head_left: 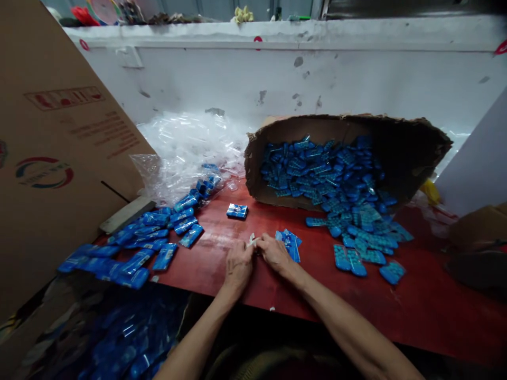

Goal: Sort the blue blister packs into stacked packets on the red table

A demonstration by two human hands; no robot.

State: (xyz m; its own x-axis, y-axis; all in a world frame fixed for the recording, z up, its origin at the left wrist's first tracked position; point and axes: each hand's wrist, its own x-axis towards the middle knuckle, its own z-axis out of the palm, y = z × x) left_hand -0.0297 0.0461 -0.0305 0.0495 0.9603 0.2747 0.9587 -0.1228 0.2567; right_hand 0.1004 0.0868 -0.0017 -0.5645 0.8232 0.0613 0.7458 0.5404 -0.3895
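Note:
My left hand (238, 264) and my right hand (274, 253) meet over the red table, fingers closed in a pinch. A small crumpled white piece (252, 240) shows between their fingertips; its kind cannot be made out. Just beyond them lies a small stack of blue printed cards (237, 211). More blue printed cards (292, 244) lie fanned out beside my right hand, partly behind it. To the left is a heap of blue packets in clear wrap (164, 256), spreading to the table's edge.
A torn-edged cardboard box (257, 192) lies on its side, spilling blue packs with greenish dots (317, 163). Clear plastic sleeves (194, 137) are piled at the back. A tall carton (59, 132) stands left, beside a grey bar (129, 214). Blue packets (134, 332) fill a space below the table.

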